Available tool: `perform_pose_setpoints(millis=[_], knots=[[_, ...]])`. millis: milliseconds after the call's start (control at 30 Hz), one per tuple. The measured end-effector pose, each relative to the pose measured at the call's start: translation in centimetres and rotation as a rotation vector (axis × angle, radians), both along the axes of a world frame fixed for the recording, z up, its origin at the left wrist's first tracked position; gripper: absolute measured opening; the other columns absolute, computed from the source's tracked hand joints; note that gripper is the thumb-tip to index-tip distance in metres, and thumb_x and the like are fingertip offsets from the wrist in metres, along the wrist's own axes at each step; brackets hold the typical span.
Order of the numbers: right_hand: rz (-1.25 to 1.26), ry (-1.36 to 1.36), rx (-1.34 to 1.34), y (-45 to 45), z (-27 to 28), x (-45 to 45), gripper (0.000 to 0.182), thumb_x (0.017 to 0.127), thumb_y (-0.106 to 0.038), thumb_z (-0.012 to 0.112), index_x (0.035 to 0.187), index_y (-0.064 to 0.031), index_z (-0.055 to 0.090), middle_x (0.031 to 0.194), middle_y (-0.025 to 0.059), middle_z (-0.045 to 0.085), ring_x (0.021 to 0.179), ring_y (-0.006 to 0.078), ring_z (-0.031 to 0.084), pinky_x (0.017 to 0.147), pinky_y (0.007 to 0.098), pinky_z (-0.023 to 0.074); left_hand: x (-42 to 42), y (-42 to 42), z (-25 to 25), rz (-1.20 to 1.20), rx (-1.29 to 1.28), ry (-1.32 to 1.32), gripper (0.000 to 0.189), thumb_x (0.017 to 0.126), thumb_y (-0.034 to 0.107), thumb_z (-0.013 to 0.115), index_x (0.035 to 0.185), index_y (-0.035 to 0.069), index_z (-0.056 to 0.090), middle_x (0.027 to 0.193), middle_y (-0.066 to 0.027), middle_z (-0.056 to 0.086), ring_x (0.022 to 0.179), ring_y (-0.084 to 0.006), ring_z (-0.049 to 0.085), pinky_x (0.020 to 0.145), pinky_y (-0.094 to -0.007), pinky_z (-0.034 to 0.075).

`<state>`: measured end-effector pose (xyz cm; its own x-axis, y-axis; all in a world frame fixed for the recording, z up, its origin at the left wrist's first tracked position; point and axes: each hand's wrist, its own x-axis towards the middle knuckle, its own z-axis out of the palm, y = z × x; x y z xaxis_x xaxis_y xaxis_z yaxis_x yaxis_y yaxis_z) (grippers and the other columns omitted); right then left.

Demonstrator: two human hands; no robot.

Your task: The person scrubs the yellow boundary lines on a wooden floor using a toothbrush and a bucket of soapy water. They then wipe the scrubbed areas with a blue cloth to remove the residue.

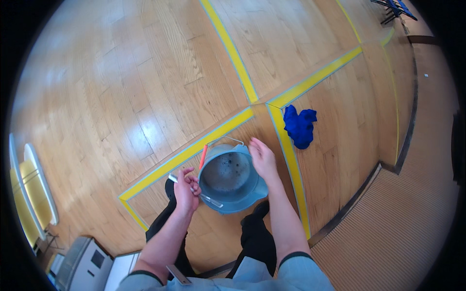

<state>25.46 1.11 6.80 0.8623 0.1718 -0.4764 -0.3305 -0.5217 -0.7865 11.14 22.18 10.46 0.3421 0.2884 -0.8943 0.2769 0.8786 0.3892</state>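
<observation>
A blue-grey plastic bucket (235,200) stands on the wooden floor between my feet, with murky, bubbly water (225,172) in it. Its wire handle has a red grip and leans to the far side. My left hand (187,191) is closed around a slim tool with a white handle (173,178), whose pale end (214,202) reaches over the bucket's near left rim; its exact kind cannot be told. My right hand (263,158) is beside the bucket's right rim, holding nothing visible, its fingers partly hidden. To the right lies a crumpled blue cloth (300,127).
Yellow tape (233,122) marks the wooden floor. A ribbed brown mat (382,225) lies at the right beyond a dark edging. Yellow-and-white panels (36,189) and a grey-white appliance (87,265) stand at the left. A blue folding chair (395,8) is far right.
</observation>
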Motion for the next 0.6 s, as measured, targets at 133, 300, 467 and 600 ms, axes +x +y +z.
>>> perform_pose_setpoints(millis=[133,300,467,600], knots=[[0.426,0.054,-0.619,8.3,-2.8,3.7,0.06,0.086,-0.048,0.051,0.123,-0.0014,0.054,0.12,0.0244,0.057,0.119,0.0341,0.05,0.099,0.0433,0.0389,-2.6,-1.1,0.1,-0.092,-0.011,-0.052,0.04,0.101,0.039,0.033,0.108,0.004,0.052,0.068,-0.0055,0.054,0.042,-0.0065,0.041,0.038,-0.0195,0.029],[0.574,0.135,-0.899,12.4,-5.8,1.5,0.039,0.078,-0.037,0.062,0.103,-0.0075,0.064,0.105,0.0177,0.064,0.104,0.0289,0.057,0.087,0.0488,0.0391,-3.1,1.7,-1.2,-0.342,0.197,-0.093,0.041,0.102,0.037,0.031,0.115,0.003,0.049,0.081,-0.0079,0.057,0.046,-0.0057,0.044,0.039,-0.0181,0.033],[0.409,-0.063,-0.588,12.2,-5.4,-0.1,0.022,0.07,-0.029,0.066,0.086,-0.0135,0.064,0.094,0.0096,0.064,0.094,0.0278,0.057,0.084,0.0475,0.0354,-1.9,4.4,-4.0,-0.413,0.589,0.021,0.045,0.101,0.03,0.035,0.137,0.002,0.035,0.118,-0.0141,0.049,0.074,-0.0119,0.057,0.056,-0.0212,0.043],[0.387,-0.24,-0.354,12.4,-1.6,-2.3,0.024,0.07,-0.025,0.064,0.089,-0.0134,0.058,0.108,0.0089,0.058,0.113,0.0287,0.049,0.098,0.0521,0.0282,-2.9,5.3,-4.3,-0.733,0.915,0.054,0.042,0.101,0.028,0.037,0.132,0.0,0.04,0.118,-0.0145,0.051,0.086,-0.0175,0.058,0.071,-0.0282,0.046]])
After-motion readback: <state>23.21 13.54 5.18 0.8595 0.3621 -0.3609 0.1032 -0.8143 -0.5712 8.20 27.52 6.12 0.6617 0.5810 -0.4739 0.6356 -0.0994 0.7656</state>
